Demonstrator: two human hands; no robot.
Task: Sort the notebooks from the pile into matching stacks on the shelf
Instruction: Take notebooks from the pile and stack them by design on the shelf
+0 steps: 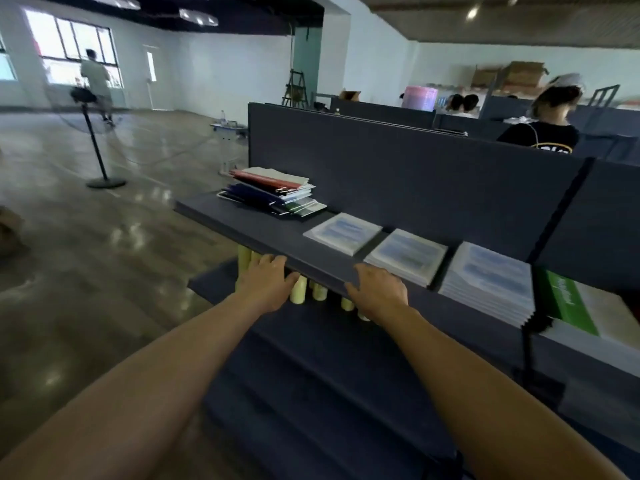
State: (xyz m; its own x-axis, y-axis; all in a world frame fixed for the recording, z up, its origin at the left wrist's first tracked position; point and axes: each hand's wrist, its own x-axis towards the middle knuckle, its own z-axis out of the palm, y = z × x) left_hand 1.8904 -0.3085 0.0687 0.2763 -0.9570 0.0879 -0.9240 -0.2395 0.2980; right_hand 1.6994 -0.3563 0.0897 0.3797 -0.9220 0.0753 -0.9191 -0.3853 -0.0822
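Observation:
A mixed pile of notebooks (277, 194) with red, dark blue, white and green covers lies at the left end of the dark top shelf (256, 226). To its right sit three stacks of pale blue-white notebooks (344, 232), (408, 254), (491, 282), and a green-and-white stack (585, 306) past a divider. My left hand (268, 282) rests at the shelf's front edge, fingers relaxed and holding nothing. My right hand (379, 289) lies on the same front edge, fingers spread, also holding nothing. Both hands are well short of the pile.
Several pale yellow cylinders (299, 292) stand on the lower shelf under my hands. A dark back panel (398, 161) rises behind the shelf. Beyond it a person in a black shirt (547, 133) sits. A stanchion (100, 154) and another person (97, 84) stand on the open floor to the left.

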